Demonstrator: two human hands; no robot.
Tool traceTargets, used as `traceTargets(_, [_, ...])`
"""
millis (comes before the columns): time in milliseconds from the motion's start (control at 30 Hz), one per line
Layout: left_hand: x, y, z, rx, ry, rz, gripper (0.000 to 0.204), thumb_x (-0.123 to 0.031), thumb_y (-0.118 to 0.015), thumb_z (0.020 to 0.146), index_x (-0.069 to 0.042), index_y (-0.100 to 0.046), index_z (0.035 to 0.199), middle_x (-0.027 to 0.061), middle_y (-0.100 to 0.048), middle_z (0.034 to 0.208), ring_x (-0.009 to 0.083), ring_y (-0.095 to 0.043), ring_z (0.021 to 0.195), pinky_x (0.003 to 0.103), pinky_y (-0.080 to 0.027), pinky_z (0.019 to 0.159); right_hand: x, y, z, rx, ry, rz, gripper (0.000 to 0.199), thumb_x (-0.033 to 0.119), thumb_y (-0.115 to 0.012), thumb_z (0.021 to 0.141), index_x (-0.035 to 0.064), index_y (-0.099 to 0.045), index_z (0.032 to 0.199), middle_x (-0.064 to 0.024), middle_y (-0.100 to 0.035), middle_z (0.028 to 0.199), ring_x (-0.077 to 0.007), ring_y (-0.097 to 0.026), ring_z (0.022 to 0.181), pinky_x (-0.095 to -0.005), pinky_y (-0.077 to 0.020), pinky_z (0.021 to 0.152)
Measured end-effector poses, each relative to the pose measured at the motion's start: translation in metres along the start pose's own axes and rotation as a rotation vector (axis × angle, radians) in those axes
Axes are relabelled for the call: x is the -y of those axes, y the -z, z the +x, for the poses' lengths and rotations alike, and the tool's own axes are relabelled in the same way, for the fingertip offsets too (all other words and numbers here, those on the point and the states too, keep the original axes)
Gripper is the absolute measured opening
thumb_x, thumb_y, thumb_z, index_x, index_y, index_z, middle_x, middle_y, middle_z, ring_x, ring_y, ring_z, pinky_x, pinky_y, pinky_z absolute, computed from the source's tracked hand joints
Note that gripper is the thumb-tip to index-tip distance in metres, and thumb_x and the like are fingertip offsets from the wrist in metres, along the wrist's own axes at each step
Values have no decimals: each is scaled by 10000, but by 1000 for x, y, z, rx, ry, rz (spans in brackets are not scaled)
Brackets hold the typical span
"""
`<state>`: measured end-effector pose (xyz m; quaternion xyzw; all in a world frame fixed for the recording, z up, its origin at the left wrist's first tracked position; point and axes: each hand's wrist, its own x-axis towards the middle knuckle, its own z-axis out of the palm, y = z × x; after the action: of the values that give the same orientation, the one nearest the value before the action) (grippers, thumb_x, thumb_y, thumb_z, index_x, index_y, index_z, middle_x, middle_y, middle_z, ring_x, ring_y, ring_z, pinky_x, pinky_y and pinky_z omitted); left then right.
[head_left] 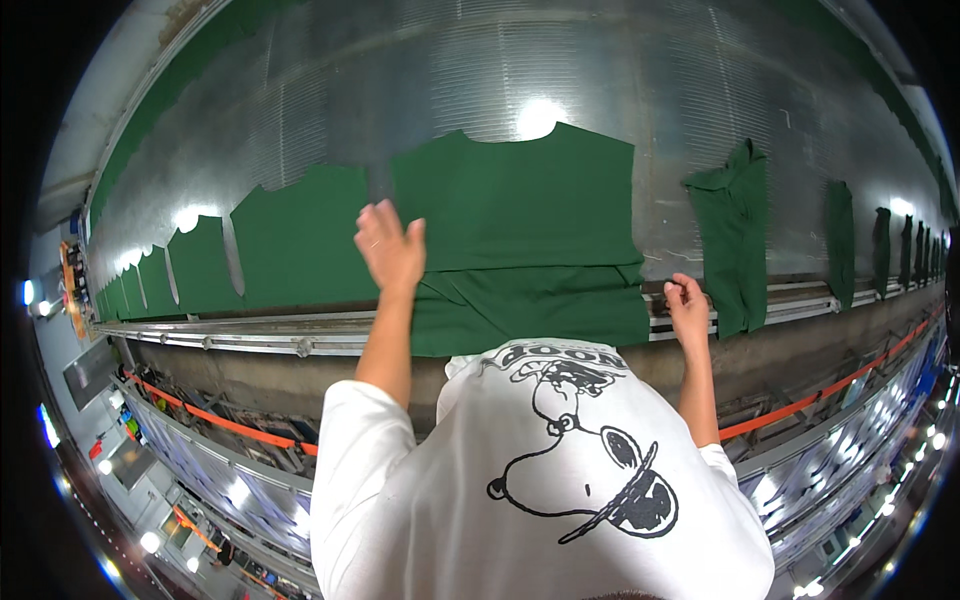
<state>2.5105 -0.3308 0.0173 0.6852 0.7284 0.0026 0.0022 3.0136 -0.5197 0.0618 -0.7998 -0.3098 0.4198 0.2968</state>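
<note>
A green garment panel (520,205) lies in front of me on a long metal table, its shaped neckline edge pointing away. Its near part is creased, folded and hangs over the table's front rail. At its left edge, my left hand (390,250) is over the cloth with fingers stretched out, holding nothing. My right hand (687,305) is just off the panel's right edge, above the rail. Its fingers are curled in and no cloth shows in them. Farther right, a narrow bunched green piece (735,240) lies crosswise over the edge.
Flat green panels (300,235) run in a row to the left. Several narrow green pieces (840,240) are spaced out along the right. A metal rail (270,332) borders the shiny table (600,75). An orange bar (220,415) runs below it.
</note>
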Motion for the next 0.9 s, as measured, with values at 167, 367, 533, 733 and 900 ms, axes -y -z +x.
traceTargets(167, [75, 46, -94, -109, 296, -406, 701, -424, -534, 1052, 44, -344, 1537, 294, -404, 1532, 409, -390, 1432, 510, -294, 1184, -29, 10, -57, 74, -38, 94, 216, 262, -668, 1013, 51, -652, 973, 26, -590, 709, -65, -559, 634, -235, -451, 557])
traceTargets(367, [76, 15, -247, -48, 1175, -1278, 579, -200, -608, 1016, -33, -334, 1498, 155, -585, 1273, 240, -625, 1144, 385, -549, 927, -77, -20, -110, 265, -572, 351, 268, 279, -675, 1010, 38, -606, 1107, -81, -674, 959, -189, -691, 750, -316, -581, 641])
traceTargets(533, [29, 0, -243, 185, 952, -1704, 376, -31, -576, 953, -31, -470, 1314, 135, -632, 1148, 241, -676, 1012, 358, -590, 784, -54, -41, -96, 243, -611, 888, 252, 247, -637, 1034, 12, -576, 1103, -127, -666, 1009, -256, -718, 829, -374, -606, 735])
traceTargets(733, [82, 84, -235, 410, 739, -1540, 132, -168, -668, 998, -58, -626, 940, 38, -671, 771, 122, -674, 667, 231, -557, 606, 8, 21, -131, 316, -180, 458, 193, 229, -669, 1016, 37, -686, 1025, 0, -685, 942, -84, -647, 767, -223, -520, 662])
traceTargets(900, [92, 156, -217, 57, 515, -1738, 79, -93, -677, 977, -79, -625, 1035, 35, -712, 982, 106, -667, 864, 248, -519, 769, 55, 43, -142, 241, 220, 615, 146, 120, -715, 970, 33, -655, 1070, 4, -673, 937, -28, -560, 833, -182, -429, 759])
